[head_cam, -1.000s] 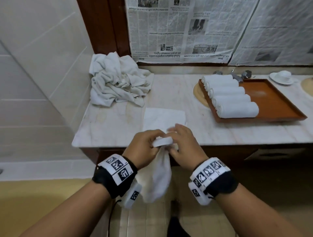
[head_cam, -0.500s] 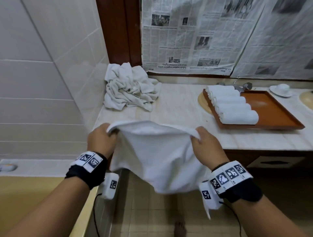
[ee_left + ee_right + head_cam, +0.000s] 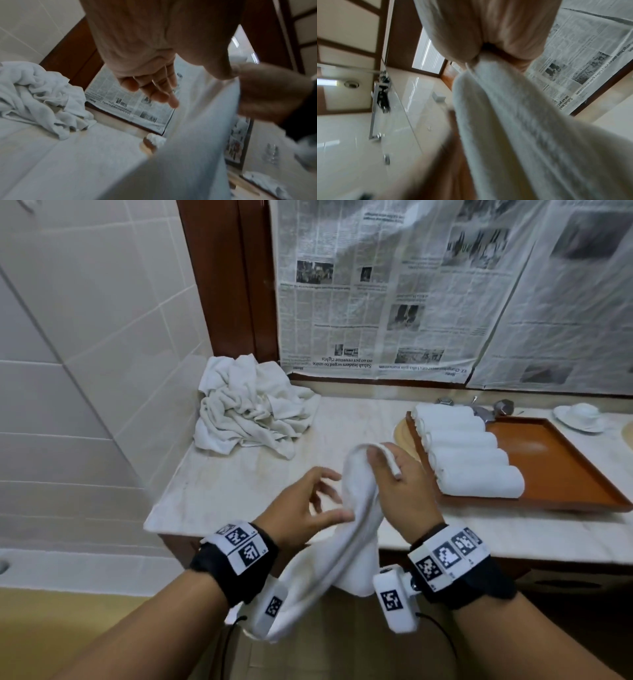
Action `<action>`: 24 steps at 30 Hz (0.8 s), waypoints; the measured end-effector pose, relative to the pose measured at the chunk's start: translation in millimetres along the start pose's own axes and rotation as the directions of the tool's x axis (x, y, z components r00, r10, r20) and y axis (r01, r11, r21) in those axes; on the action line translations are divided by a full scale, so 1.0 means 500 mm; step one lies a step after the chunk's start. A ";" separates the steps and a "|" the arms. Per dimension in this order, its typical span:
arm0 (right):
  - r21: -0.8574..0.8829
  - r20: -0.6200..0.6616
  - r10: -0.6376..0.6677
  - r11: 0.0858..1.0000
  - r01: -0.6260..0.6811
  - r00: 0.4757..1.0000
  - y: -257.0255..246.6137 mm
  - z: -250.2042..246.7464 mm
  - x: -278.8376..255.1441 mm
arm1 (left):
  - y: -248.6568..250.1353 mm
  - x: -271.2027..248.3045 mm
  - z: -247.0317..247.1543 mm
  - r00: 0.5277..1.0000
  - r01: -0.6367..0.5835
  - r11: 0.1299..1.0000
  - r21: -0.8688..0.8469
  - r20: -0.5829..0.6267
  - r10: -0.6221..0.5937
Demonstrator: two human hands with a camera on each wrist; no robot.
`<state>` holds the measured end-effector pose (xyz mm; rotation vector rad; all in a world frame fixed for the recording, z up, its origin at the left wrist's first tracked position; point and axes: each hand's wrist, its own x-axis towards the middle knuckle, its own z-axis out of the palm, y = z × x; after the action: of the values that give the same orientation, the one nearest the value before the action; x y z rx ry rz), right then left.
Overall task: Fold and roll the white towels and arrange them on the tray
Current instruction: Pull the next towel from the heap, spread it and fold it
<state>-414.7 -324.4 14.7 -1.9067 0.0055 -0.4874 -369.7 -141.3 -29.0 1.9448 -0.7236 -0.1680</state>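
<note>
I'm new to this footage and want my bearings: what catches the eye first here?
A white towel hangs from the right hand above the counter's front edge, the open left hand beside it. Five rolled towels line the left side of the brown tray; a crumpled towel heap fills the counter's back left corner.

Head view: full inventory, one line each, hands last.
rolled towels: five, white, side by side on the tray's left part
tray: one, orange-brown, right on the counter
towel pile: one heap, white, back left corner of the counter
held towel: one, white, hanging off the counter edge
counter: one, pale marble
cup on saucer: one, white, behind the tray
newspaper: sheets, grey, on the wall
left hand: fingers spread beside the towel
right hand: grips the towel's top
</note>
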 end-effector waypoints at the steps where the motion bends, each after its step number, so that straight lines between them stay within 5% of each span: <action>1: 0.060 0.012 -0.008 0.998 0.008 1.000 -0.005 -0.017 0.017 | -0.013 0.003 0.012 0.998 0.005 0.997 0.083 0.061 -0.010; 4: 0.215 0.102 -0.011 0.977 -0.011 0.995 0.001 -0.064 0.065 | -0.032 0.026 0.034 0.997 0.011 0.988 0.156 0.071 -0.022; 8: 0.086 0.326 -0.063 0.996 0.037 0.943 0.021 -0.103 0.097 | 0.022 0.082 0.051 0.999 0.027 0.996 -0.089 -0.034 -0.030; 11: 0.090 0.368 -0.088 0.994 0.059 0.926 0.041 -0.121 0.110 | 0.053 0.121 0.064 0.999 -0.039 0.992 -0.124 -0.008 0.038; 14: 0.158 0.293 -0.052 0.987 0.005 0.955 0.063 -0.151 0.128 | 0.023 0.134 0.062 0.989 0.093 0.990 0.102 0.108 -0.104; 16: 0.144 0.264 -0.001 0.989 -0.038 0.965 0.077 -0.177 0.141 | -0.027 0.127 0.044 0.946 0.232 0.894 0.383 0.124 -0.299; 18: 0.050 0.300 0.003 0.999 -0.019 0.954 0.100 -0.210 0.153 | -0.064 0.114 0.011 0.924 0.336 0.855 0.394 0.039 -0.381; 21: -0.270 0.485 0.084 0.961 0.058 0.870 0.149 -0.261 0.174 | -0.086 0.105 -0.041 0.926 0.378 0.884 0.276 -0.115 -0.361; 24: -0.643 0.525 0.292 0.751 0.149 0.800 0.201 -0.297 0.195 | -0.087 0.115 -0.072 0.908 0.395 0.893 0.215 -0.239 -0.345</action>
<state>-352.6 -518.2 1.9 -2.6904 -0.1851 0.2627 -289.9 -131.8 -37.8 2.3025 -0.2428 -0.1169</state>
